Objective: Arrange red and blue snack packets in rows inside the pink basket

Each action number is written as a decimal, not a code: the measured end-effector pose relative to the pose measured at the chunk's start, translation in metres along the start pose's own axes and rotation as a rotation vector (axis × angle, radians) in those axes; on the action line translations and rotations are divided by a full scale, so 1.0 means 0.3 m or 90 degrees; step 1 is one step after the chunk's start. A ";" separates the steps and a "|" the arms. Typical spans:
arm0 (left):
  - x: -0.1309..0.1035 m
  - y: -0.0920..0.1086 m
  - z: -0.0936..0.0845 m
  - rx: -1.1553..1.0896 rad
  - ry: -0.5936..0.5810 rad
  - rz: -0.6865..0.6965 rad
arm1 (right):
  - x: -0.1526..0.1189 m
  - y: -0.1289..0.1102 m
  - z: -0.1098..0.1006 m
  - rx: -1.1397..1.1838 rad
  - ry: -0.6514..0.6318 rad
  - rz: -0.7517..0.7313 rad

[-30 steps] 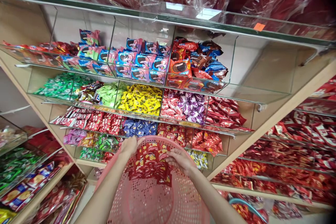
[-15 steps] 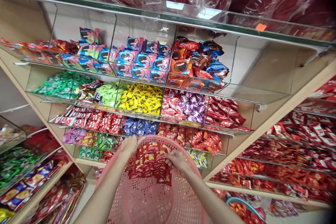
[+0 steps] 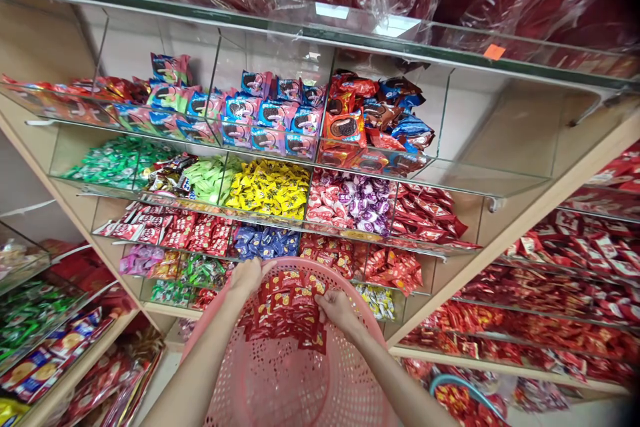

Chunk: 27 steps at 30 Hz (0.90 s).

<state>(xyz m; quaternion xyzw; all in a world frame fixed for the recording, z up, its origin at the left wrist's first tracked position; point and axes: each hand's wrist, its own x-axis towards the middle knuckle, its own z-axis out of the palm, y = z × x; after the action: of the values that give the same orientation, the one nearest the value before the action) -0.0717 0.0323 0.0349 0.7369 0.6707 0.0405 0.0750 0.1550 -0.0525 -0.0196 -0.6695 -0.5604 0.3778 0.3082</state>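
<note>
A pink perforated plastic basket (image 3: pixel 270 387) is tilted toward me below the shelves. My left hand (image 3: pixel 247 278) is closed over its far rim at the left. Inside, red snack packets (image 3: pixel 285 303) with a round yellow print lie stacked in rows against the far wall. My right hand (image 3: pixel 336 309) is at the right end of this stack, with thumb and fingers pinched on a red packet (image 3: pixel 319 288). Part of that packet is hidden by the fingers.
Glass shelves hold blue-pink cookie packs (image 3: pixel 267 110), yellow sweets (image 3: pixel 270 187), green sweets (image 3: pixel 117 160) and blue packets (image 3: pixel 265 242). A wooden side panel (image 3: pixel 500 247) slopes at the right. A blue-rimmed basket (image 3: pixel 463 380) stands low right.
My right hand has shifted very slightly within the basket, and its fingers have drawn closer together on the packet. My left hand and the basket stay in place.
</note>
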 end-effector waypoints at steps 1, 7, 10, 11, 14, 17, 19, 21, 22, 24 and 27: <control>-0.002 0.002 -0.002 0.002 0.001 0.000 | 0.001 0.006 0.003 0.010 -0.003 -0.006; -0.008 0.009 -0.010 0.008 0.000 -0.003 | -0.003 0.007 0.006 0.044 0.021 -0.027; -0.001 0.004 -0.002 0.008 0.005 0.001 | 0.014 -0.018 -0.039 0.045 0.076 -0.057; 0.001 0.001 0.002 0.008 0.006 0.003 | 0.029 -0.027 -0.065 0.037 0.103 -0.071; 0.005 -0.004 0.010 0.007 0.005 0.003 | 0.104 -0.050 -0.160 -0.046 0.204 -0.099; 0.005 -0.003 0.010 0.006 0.001 -0.003 | 0.205 -0.049 -0.233 -0.218 0.260 -0.055; 0.003 0.000 0.007 0.003 -0.002 -0.008 | 0.268 -0.036 -0.250 -0.327 0.219 0.029; 0.001 0.004 0.003 0.000 -0.005 -0.014 | 0.318 -0.020 -0.243 -0.381 0.179 0.093; 0.000 0.006 0.001 -0.001 -0.008 -0.018 | 0.338 -0.013 -0.235 -0.390 0.170 0.109; -0.001 0.007 0.000 -0.001 -0.009 -0.025 | 0.365 -0.002 -0.217 -0.405 0.162 0.118; -0.003 0.007 -0.002 -0.002 -0.001 -0.023 | 0.387 0.006 -0.200 -0.426 0.161 0.116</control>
<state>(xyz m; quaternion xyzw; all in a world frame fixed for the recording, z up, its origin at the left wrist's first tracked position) -0.0699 0.0313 0.0359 0.7245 0.6838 0.0397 0.0773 0.2171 0.0620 -0.0082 -0.8217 -0.5486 0.1141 0.1041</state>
